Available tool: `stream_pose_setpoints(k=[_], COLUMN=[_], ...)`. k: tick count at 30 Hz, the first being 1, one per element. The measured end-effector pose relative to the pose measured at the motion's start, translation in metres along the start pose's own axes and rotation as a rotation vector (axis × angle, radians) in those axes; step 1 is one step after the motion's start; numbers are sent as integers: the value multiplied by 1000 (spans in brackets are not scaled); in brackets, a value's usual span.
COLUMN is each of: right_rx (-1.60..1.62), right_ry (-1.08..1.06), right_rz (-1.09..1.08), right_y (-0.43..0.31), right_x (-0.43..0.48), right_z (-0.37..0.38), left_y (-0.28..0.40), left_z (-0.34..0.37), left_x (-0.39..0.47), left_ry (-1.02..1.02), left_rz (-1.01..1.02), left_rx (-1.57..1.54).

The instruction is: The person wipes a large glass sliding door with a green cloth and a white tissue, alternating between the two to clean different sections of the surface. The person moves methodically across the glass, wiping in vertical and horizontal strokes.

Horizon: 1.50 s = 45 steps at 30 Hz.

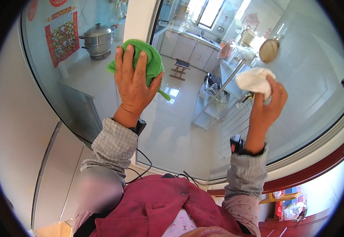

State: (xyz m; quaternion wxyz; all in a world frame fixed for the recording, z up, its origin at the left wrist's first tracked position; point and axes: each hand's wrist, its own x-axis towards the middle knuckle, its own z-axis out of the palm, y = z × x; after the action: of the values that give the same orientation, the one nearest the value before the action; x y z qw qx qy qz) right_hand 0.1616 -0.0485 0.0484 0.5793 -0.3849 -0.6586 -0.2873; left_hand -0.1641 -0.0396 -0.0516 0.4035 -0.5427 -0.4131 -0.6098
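Note:
My left hand (133, 77) lies spread on a green cloth (152, 59), pressing it flat at the white door frame (139, 19) and the edge of the glass beside it. One corner of the cloth dangles below my thumb. To the right, my right hand (268, 97) pinches a bunched white cloth (254, 80) between thumb and fingers, in front of the large glass pane (302, 97). Whether the white cloth touches the glass I cannot tell. Both wrists carry black straps with small devices under rolled grey sleeves.
Through the glass show a steamer pot (98, 38) on a counter (83, 80), a folding stool (180, 69), a metal shelf rack (207, 103) and a sink (200, 35). Black cables (148, 161) hang near my waist. A dark red curved edge (308, 171) runs at lower right.

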Motion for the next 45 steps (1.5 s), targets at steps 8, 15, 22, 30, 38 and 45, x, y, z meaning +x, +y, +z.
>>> stream_pose_setpoints(k=[8,15,22,30,38,45], right_rx=[103,95,142,-40,-48,-70], right_ry=[127,-131,13,-98,-174,199], right_rz=[-272,-707,-477,-641,-727,-633], right_y=[-22,-77,-64,-58,-61,-51], right_x=[-12,13,23,23,24,106], right_z=[87,84,73,69,76,83], left_y=[-4,-9,-10,-11,-11,-10], left_z=[9,2,7,6,5,8], left_x=[-2,-4,-7,-9,-10,-8], left_ry=[88,40,96,90,97,123], left_rz=[59,83,58,50,49,63], left_rx=[11,17,-5,-10,-6,-3])
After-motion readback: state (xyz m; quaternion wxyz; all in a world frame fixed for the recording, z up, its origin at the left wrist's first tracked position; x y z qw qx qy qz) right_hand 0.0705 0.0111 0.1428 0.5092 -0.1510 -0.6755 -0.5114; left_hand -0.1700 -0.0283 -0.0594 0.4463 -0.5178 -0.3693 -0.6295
